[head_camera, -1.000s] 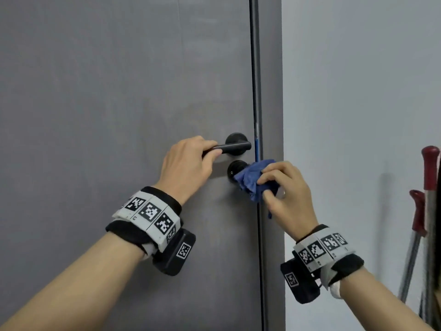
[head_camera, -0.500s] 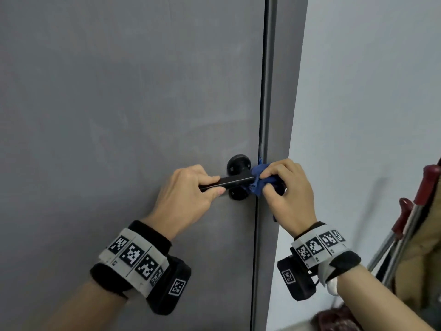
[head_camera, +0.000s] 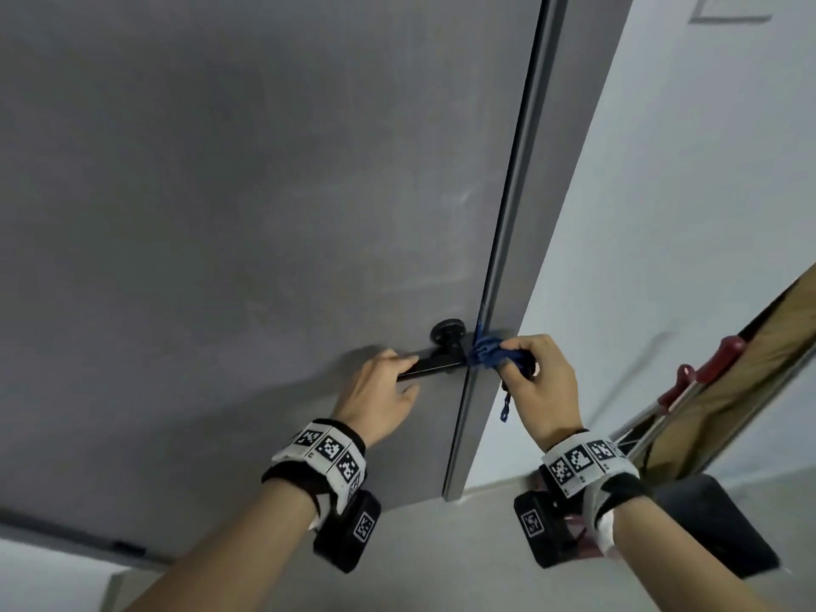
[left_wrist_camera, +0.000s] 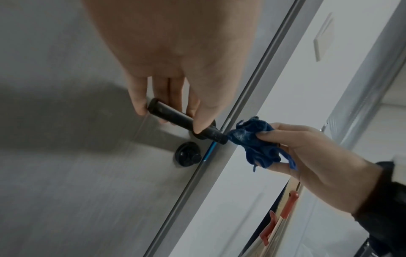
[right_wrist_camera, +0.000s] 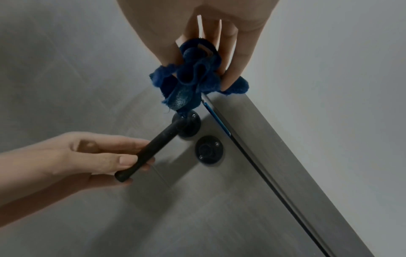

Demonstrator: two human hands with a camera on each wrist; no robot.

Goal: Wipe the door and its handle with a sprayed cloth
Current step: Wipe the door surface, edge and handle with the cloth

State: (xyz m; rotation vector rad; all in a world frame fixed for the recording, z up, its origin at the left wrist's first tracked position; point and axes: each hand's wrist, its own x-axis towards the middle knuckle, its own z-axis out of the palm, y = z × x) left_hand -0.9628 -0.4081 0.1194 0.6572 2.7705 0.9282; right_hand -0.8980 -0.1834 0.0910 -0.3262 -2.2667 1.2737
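Observation:
A grey door (head_camera: pixel 229 205) fills the left of the head view, with a black lever handle (head_camera: pixel 435 361) near its right edge. My left hand (head_camera: pixel 379 393) grips the free end of the handle (left_wrist_camera: pixel 173 116), fingers and thumb curled round the bar (right_wrist_camera: pixel 151 152). My right hand (head_camera: pixel 536 382) pinches a bunched blue cloth (head_camera: pixel 488 353) against the handle's pivot end, at the door's edge. The cloth (left_wrist_camera: pixel 256 139) touches the bar's tip in the left wrist view. It hangs over the handle's round rose (right_wrist_camera: pixel 186 126) in the right wrist view. A black lock knob (right_wrist_camera: pixel 209 150) sits just below the rose.
The grey door frame (head_camera: pixel 543 240) runs beside the door's right edge, with a pale wall (head_camera: pixel 689 214) to its right. Red-handled poles (head_camera: pixel 689 386) and a brown board (head_camera: pixel 750 382) lean against that wall. A dark flat object (head_camera: pixel 711 523) lies on the pale floor below them.
The head view has tilted down, so the floor now shows. My right hand lifted the cloth from the lock knob to the handle's pivot end. My left hand kept its grip on the handle.

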